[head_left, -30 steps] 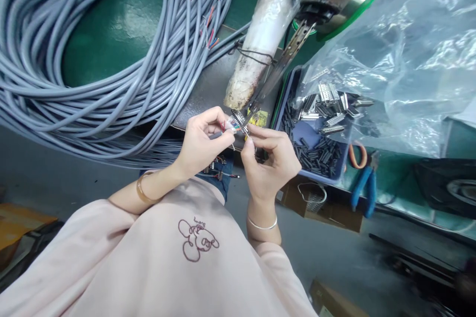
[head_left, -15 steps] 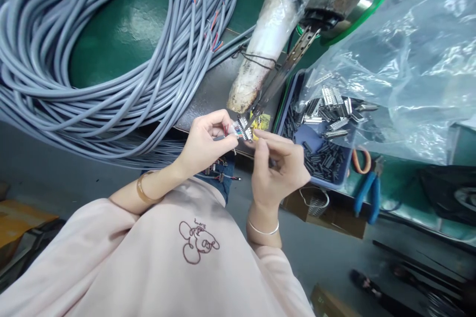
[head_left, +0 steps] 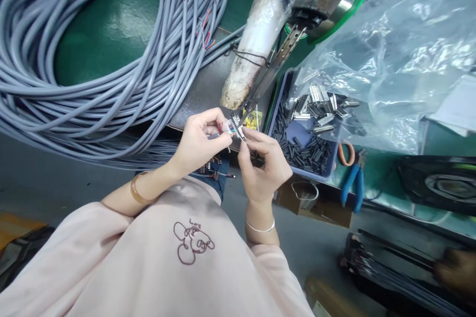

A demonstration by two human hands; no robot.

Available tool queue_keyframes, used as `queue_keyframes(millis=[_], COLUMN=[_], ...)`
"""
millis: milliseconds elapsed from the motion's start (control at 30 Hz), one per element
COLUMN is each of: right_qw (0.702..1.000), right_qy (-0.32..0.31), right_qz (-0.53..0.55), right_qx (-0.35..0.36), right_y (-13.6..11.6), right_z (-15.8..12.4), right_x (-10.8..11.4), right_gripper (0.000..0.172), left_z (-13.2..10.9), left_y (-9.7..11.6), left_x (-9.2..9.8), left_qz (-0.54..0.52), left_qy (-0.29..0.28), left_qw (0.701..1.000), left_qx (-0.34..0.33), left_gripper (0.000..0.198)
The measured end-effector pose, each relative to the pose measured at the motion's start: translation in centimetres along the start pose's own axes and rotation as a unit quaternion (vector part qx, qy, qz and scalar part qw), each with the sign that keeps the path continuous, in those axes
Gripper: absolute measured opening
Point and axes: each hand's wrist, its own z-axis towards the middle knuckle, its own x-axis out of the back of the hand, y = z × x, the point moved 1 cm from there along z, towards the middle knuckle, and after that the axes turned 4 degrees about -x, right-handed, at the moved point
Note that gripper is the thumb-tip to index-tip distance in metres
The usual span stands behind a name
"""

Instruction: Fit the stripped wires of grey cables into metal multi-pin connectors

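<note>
My left hand [head_left: 203,139] is closed in a pinch on the end of a grey cable [head_left: 213,135], whose thin coloured wires [head_left: 231,132] fan out past the fingertips. These wires meet a small metal multi-pin connector [head_left: 238,127]. My right hand [head_left: 265,161] pinches the connector's lower right end between thumb and fingertips. Right above the connector is the dark tip of a soldering iron [head_left: 278,62], mounted pointing down towards me. Whether the tip touches the pins is too small to tell.
Many grey cables [head_left: 111,94] with stripped ends lie at left. A white wrapped tube [head_left: 247,54] stands beside the iron. At right are a blue bin [head_left: 327,172] of connectors and black sleeves, a plastic bag [head_left: 394,59], blue-handled pliers [head_left: 353,185] and a green-rimmed spool [head_left: 357,7].
My right hand's fingertips have come in onto the connector's end, and the connector has turned slightly. The whole view has shifted, so the bench appears further left. My left hand keeps its pinch.
</note>
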Motion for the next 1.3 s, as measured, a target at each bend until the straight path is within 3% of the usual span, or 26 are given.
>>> queue_keyframes(millis=[433, 933, 1133, 1300], right_qw=[0.996, 0.999, 0.998, 0.999], right_qy=[0.001, 0.001, -0.019, -0.015], right_qz=[0.073, 0.032, 0.037, 0.025], right_qx=[-0.058, -0.023, -0.045, -0.037], right_y=[0.2, -0.5, -0.5, -0.6], right_z=[0.5, 1.4, 1.2, 1.2], right_x=[-0.2, 0.2, 0.1, 0.2], right_gripper=[0.011, 0.015, 0.017, 0.017], left_z=[0.3, 0.4, 0.5, 0.3], left_y=[0.1, 0.8, 0.5, 0.6], left_x=[-0.1, -0.2, 0.2, -0.1], left_qz=[0.003, 0.004, 0.017, 0.025], left_qy=[0.006, 0.009, -0.005, 0.002], left_qw=[1.000, 1.000, 1.000, 1.000], left_qx=[-0.011, -0.018, 0.003, -0.017], left_gripper=[0.011, 0.013, 0.014, 0.013])
